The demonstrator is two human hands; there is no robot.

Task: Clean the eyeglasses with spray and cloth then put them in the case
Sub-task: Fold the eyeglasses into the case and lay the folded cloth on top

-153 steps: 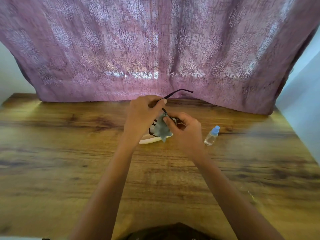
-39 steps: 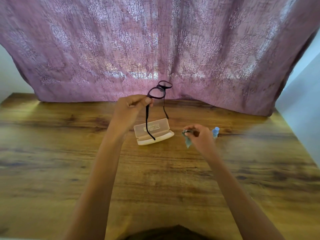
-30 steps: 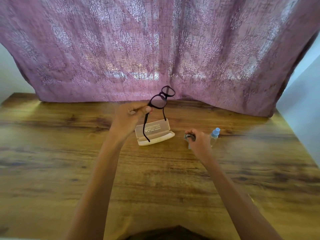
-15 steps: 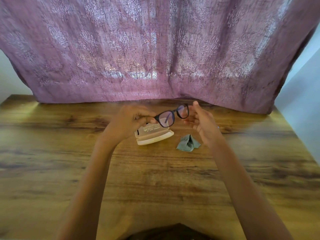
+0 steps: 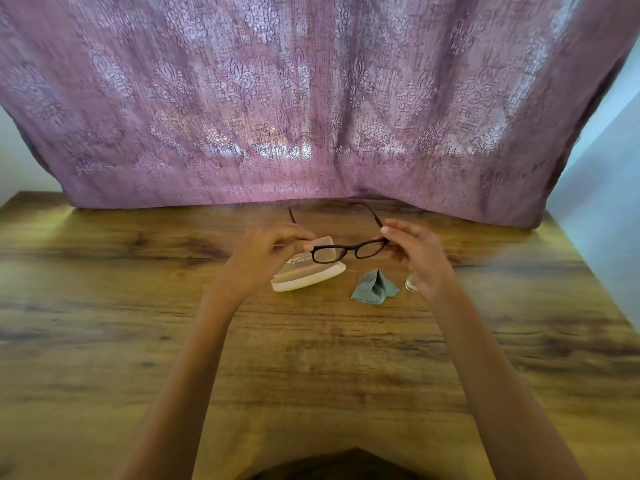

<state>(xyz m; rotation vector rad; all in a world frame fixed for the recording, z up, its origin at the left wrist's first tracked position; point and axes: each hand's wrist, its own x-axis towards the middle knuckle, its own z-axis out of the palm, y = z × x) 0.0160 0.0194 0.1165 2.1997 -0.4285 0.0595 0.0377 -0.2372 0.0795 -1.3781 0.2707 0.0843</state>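
You hold the eyeglasses (image 5: 349,250) up over the wooden table (image 5: 104,306) with both hands, lenses facing you and both temple arms unfolded, pointing away toward the curtain (image 5: 311,98) at 12 o'clock. Your left hand (image 5: 266,254) pinches the frame's left end between thumb and curled fingers; your right hand (image 5: 417,256) pinches the right hinge corner, its fingertips closed narrowly on the dark frame. The glasses hang in the air, clear of the tabletop.

Directly beneath the left lens, the pale eyeglass case (image 5: 308,277) sits on the table with its translucent lid raised; part of the lid shows through the lens. At about 4 o'clock from the case, just beside it but not touching, the grey-green cleaning cloth (image 5: 374,287) lies crumpled in a small peak. At 3 o'clock from the cloth, the clear base of the spray bottle (image 5: 411,284) shows below your right palm; the hand hides the rest of the bottle.

The patterned mauve curtain hangs across the table's far edge, backlit in patches. Your bare forearms reach in from 6 o'clock.
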